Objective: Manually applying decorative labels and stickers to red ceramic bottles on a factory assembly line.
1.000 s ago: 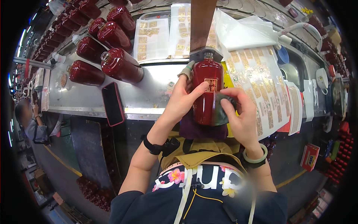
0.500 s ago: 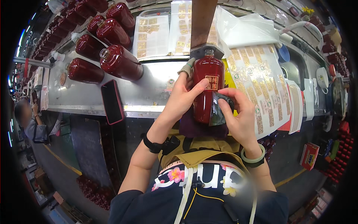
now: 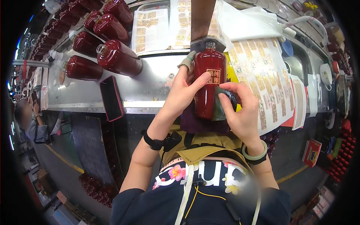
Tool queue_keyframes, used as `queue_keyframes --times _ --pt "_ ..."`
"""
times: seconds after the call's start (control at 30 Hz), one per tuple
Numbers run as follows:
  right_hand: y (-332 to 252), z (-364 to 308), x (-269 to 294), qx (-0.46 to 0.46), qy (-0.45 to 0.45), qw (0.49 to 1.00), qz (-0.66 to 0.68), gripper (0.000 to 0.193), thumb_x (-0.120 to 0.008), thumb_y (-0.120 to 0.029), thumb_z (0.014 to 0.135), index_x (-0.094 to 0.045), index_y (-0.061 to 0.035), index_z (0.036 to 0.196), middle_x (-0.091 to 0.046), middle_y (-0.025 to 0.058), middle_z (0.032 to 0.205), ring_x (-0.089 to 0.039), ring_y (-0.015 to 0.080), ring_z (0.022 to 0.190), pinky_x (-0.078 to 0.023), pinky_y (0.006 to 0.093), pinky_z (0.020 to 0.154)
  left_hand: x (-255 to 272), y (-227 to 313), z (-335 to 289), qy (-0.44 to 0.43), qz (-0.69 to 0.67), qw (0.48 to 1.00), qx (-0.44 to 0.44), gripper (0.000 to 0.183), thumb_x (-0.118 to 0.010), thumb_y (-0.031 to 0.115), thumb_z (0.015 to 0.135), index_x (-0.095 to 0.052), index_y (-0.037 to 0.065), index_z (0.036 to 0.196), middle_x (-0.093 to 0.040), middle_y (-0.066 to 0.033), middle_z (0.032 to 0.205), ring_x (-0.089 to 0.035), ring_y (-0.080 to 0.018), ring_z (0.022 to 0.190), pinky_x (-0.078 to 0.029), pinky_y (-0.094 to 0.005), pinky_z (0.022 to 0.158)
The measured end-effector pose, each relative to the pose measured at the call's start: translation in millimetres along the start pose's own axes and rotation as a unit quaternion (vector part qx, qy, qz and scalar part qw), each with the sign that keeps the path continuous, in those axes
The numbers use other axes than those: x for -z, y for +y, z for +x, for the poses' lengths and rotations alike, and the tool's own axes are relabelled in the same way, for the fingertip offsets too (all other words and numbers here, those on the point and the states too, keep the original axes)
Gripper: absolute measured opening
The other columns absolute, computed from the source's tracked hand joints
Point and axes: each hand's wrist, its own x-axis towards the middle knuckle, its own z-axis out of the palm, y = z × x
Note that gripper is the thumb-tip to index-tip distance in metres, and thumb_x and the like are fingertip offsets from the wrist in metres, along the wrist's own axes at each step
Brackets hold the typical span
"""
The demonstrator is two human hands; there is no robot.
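Observation:
A dark red bottle (image 3: 204,101) with a clear glass neck lies in front of me, its neck pointing away. My left hand (image 3: 187,84) is closed round its left side, a covering on one finger and the thumb on the edge of a gold-framed square label (image 3: 213,76). At the bottle's right side is my right hand (image 3: 242,108), thumb and index finger bent and slightly apart. That index fingertip touches the bottle by the label's lower right corner. A dark green, glossy piece (image 3: 219,107) lies under the right fingers against the bottle; its kind is unclear.
Several red bottles (image 3: 119,58) stand or lie at the back left, near a phone (image 3: 111,99) on the metal table's edge. Sheets of gold stickers (image 3: 268,82) lie on the right, others (image 3: 150,32) at the back. An upright post (image 3: 203,18) rises beyond the bottle.
The view has shifted slightly, so the table and bottle sit higher. Less of the dark green piece shows beside the bottle. Both hands keep nearly the same places on the bottle.

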Motion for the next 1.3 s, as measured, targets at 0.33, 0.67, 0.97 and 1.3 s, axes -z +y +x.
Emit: queue_keyframes --times 0.33,0.67,0.97,1.3 --pt "27.1 9.8 23.6 -0.097 -0.064 0.974 0.194 0.021 -0.066 -0.001 0.095 -0.069 0.0004 0.116 -0.070 0.0072 0.106 -0.066 0.0143 0.094 -0.051 0.0278 0.081 0.2 7.1 1.5 0.019 -0.029 0.999 0.018 0.071 -0.060 0.020 0.107 -0.022 -0.005 0.161 -0.040 -0.0195 0.160 -0.041 -0.0247 0.148 -0.033 -0.0378 0.122" --pt "45.5 21.4 -7.6 -0.211 -0.007 0.924 0.318 0.027 -0.081 -0.018 0.092 -0.061 -0.0076 0.106 -0.042 -0.0092 0.083 -0.038 0.0025 0.076 -0.033 0.0201 0.068 -6.9 5.7 6.4 0.033 -0.002 0.999 0.009 0.075 -0.066 0.017 0.104 -0.023 -0.005 0.161 -0.047 -0.0186 0.154 -0.049 -0.0218 0.140 -0.040 -0.0351 0.117" --pt "46.8 20.7 -19.6 -0.199 -0.025 0.935 0.292 0.033 -0.084 -0.018 0.089 -0.055 -0.0097 0.103 -0.040 -0.0089 0.082 -0.036 0.0028 0.075 -0.032 0.0204 0.066 -6.8 2.0 4.1 0.042 0.015 0.999 -0.004 0.075 -0.068 0.020 0.104 -0.026 -0.005 0.160 -0.048 -0.0188 0.153 -0.052 -0.0223 0.137 -0.043 -0.0363 0.114" --pt "40.2 32.1 0.9 -0.193 -0.063 0.933 0.297 0.025 -0.076 -0.012 0.095 -0.059 -0.0073 0.111 -0.048 -0.0064 0.088 -0.043 0.0032 0.078 -0.036 0.0194 0.070 -9.0 1.9 4.6 0.055 0.003 0.998 -0.004 0.075 -0.068 0.021 0.103 -0.026 -0.005 0.160 -0.049 -0.0186 0.152 -0.053 -0.0214 0.136 -0.044 -0.0358 0.113"
